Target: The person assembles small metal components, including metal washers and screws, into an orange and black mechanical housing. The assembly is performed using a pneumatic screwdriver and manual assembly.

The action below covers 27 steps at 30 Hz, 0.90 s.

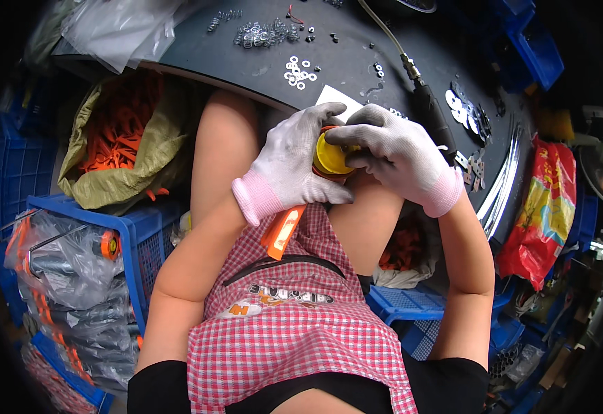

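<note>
Over my lap, my left hand [301, 148], in a white glove with grey fingertips, is wrapped round an orange-handled piece with a round head. Its orange handle [285, 231] sticks out below the palm, with a pale strip along it. A round yellow cap [330, 156] faces up in the head of the piece. My right hand [391, 148], gloved alike, has its bent thumb and fingers pressed on the yellow cap's right side. Those fingers hide part of the cap; whether anything small is between them cannot be seen. A white sheet [339, 100] lies just beyond my hands at the table edge.
On the dark table [246, 76] lie coil springs [263, 34], white washers [300, 72], a hosed black air tool [431, 114] and metal strips [503, 183]. A sack [84, 186] of orange parts and a blue crate [132, 228] of bagged pieces stand left; a red bag [539, 214] stands right.
</note>
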Available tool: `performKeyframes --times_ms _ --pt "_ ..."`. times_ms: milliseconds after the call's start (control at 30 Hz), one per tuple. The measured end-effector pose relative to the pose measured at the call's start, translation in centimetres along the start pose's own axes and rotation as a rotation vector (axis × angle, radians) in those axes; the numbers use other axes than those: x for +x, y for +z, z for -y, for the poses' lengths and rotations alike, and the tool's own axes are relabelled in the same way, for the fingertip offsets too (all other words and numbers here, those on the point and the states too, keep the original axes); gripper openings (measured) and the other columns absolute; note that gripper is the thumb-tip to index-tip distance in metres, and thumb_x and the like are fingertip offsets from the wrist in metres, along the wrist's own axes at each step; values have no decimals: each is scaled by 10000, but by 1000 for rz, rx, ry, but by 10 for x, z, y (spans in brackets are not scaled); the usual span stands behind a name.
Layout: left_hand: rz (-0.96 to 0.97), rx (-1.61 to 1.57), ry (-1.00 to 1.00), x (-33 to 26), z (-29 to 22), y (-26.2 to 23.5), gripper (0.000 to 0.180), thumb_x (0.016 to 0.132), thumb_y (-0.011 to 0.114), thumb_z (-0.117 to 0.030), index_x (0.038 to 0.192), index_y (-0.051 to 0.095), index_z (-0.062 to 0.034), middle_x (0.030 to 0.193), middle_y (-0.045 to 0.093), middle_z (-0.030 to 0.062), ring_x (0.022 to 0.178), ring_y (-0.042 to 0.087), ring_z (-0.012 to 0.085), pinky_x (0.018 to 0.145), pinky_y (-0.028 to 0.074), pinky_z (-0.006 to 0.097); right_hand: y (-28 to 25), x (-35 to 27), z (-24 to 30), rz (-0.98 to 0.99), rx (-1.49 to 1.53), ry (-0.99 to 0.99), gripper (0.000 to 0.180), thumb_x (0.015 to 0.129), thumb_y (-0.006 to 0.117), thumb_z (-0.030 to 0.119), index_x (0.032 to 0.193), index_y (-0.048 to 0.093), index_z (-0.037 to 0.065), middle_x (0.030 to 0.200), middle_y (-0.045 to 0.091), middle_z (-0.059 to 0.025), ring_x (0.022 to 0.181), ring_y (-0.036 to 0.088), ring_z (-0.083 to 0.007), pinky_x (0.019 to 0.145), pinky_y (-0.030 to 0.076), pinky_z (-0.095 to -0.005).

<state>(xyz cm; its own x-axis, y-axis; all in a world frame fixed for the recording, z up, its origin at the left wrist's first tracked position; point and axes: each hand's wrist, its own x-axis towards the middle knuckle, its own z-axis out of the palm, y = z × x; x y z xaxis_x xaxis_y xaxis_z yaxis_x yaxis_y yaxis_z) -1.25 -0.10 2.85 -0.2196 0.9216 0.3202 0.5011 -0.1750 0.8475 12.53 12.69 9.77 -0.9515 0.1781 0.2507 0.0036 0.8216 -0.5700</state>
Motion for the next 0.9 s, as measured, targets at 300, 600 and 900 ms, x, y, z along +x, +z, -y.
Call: performKeyframes --times_ms 300,600,900 --pt "29 -161 -89 0 16 4 982 515 861 -273 1357 385 -104 1159 606 129 1099 553 352 988 409 452 -17 -3 1 -37 -236 129 352 677 758 220 980 673 64 990 626 -126 939 593 -337 824 475 -432" --pt "-91 -128 -22 0 17 10 1081 486 902 -330 1377 339 -92 1105 622 131 1051 591 344 938 458 448 -5 -1 16 -36 -224 -20 475 698 727 177 1150 612 85 991 678 -103 1032 593 -336 862 467 -427" --pt "-476 -113 82 -17 12 43 985 573 850 -266 1384 328 -65 1171 579 160 1076 581 349 942 459 445 23 -11 31 95 -220 105 546 759 714 282 1249 541 115 1002 534 -209 863 603 -385 746 507 -446"
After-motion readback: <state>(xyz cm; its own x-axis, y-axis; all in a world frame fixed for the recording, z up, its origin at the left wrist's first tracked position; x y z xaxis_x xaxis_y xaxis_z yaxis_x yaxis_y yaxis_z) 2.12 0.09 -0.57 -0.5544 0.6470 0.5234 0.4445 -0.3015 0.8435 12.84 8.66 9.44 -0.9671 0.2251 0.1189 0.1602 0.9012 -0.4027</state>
